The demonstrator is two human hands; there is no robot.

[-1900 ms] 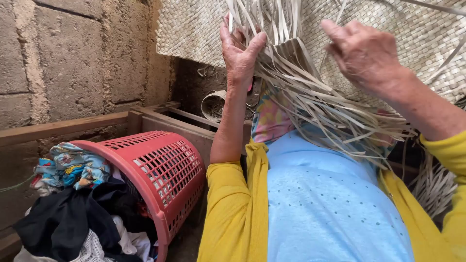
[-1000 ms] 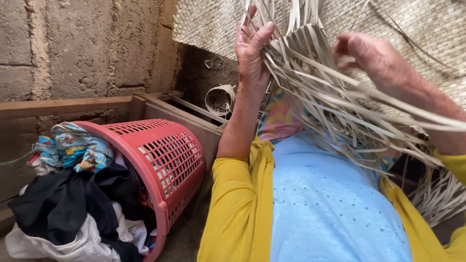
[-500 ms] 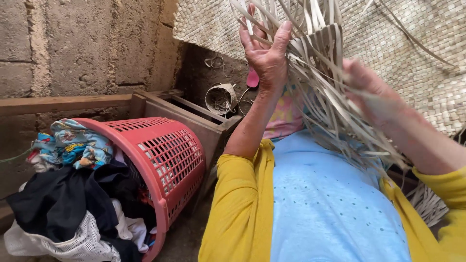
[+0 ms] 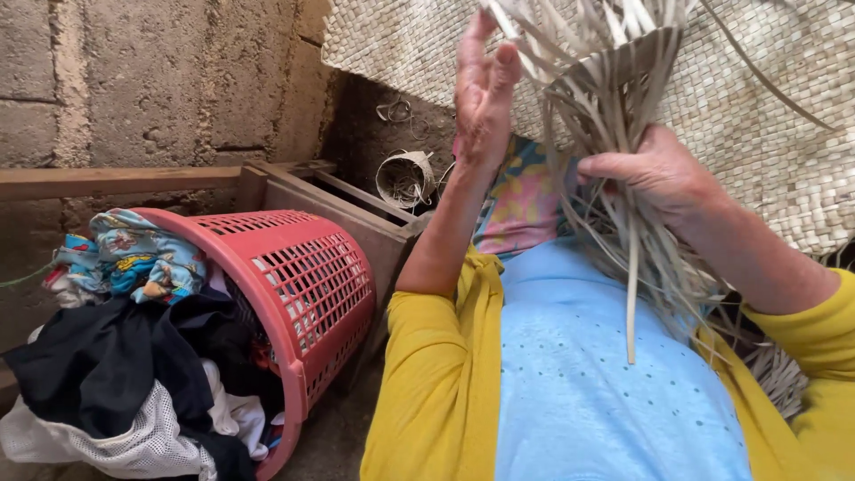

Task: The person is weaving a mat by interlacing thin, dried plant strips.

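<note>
- Two bare hands are raised in front of a woven mat [image 4: 757,134] that hangs across the top right of the head view.
- The right hand [image 4: 655,174] is clenched around a bundle of dry leaf strips [image 4: 606,107], gripping it about midway; the strip tops fan upward past the picture's edge, and the loose ends trail down over a light blue shirt front.
- The left hand [image 4: 484,89] is held up just beside the bundle with fingers straight and loose, not gripping anything; its fingertips are near the outermost strips, but I cannot tell whether they touch.
- Both forearms come out of yellow sleeves [image 4: 427,374].
- To the left, a red plastic laundry basket [image 4: 307,285] lies tipped on its side, with dark, white mesh and patterned clothes [image 4: 125,356] spilling from its mouth.
- Behind the basket runs a wooden frame [image 4: 347,209] against a rough block wall [image 4: 160,80], and a small coil of strips [image 4: 405,178] rests on the frame.
</note>
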